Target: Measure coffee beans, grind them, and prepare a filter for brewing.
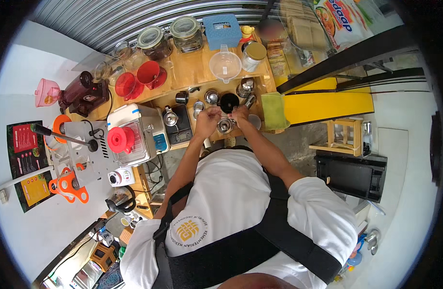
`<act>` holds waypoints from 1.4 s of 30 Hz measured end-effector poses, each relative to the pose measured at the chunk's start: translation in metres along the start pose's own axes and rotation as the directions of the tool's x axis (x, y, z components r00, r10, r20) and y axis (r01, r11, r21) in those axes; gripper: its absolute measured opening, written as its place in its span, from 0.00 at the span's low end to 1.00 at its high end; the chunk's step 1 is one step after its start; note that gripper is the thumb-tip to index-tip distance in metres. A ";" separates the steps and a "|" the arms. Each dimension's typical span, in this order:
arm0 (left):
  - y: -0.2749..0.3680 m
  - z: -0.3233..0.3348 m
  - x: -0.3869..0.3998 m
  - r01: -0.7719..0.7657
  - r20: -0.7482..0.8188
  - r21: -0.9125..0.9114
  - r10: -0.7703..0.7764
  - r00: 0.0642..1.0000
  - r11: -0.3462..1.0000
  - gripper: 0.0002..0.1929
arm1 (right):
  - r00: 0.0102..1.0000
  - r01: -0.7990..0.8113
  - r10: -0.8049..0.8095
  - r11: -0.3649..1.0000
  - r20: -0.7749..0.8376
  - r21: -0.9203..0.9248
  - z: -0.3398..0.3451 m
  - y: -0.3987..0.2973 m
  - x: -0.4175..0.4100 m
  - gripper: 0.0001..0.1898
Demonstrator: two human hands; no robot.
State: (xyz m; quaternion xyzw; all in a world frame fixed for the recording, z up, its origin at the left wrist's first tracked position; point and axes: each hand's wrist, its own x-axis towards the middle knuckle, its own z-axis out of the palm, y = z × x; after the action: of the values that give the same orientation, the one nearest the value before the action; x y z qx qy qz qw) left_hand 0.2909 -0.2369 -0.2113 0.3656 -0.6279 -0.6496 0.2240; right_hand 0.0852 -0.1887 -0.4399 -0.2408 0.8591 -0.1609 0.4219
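Note:
Both hands are over the wooden counter, close together. My left hand [207, 122] has its fingertips bunched beside a small round metal container [198, 107]; whether it pinches something cannot be made out. Near the black round cup [229, 102] is my right hand [239, 115], its fingers curled; what lies in them is hidden. A metal vessel with a round opening [225, 125] sits between the wrists, close to the right fingers. Behind the hands stands a perforated metal shaker [211, 96]. To the left, a steel gooseneck kettle [170, 118] rests on a black digital scale [180, 130].
A clear plastic strainer or funnel [225, 65], red drippers [151, 74], glass jars [186, 34] and a blue tissue box [222, 31] stand on the raised shelf. A coffee grinder [86, 94] is at left. A green cloth [275, 111] hangs over the right edge.

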 end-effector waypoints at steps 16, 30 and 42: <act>0.028 -0.017 -0.009 0.036 -0.125 0.040 -0.031 0.992 0.999 0.12 | 0.977 0.187 -0.075 0.742 -0.197 0.644 -0.102 -0.072 -0.172 0.15; 0.072 -0.067 -0.055 0.076 -0.067 0.207 -0.063 0.996 0.975 0.17 | 0.797 0.594 -0.572 0.800 -0.196 0.082 -0.119 -0.140 -0.268 0.15; 0.056 -0.096 -0.090 0.106 -0.142 -0.109 -0.121 0.982 0.988 0.21 | 0.817 0.572 -0.555 0.748 -0.157 0.337 -0.078 -0.167 -0.279 0.16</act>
State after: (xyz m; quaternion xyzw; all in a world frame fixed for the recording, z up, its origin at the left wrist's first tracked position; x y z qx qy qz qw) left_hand 0.4107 -0.2382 -0.1339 0.4366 -0.5539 -0.6632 0.2507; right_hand 0.2167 -0.1688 -0.1331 -0.4011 0.7100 -0.4444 0.3708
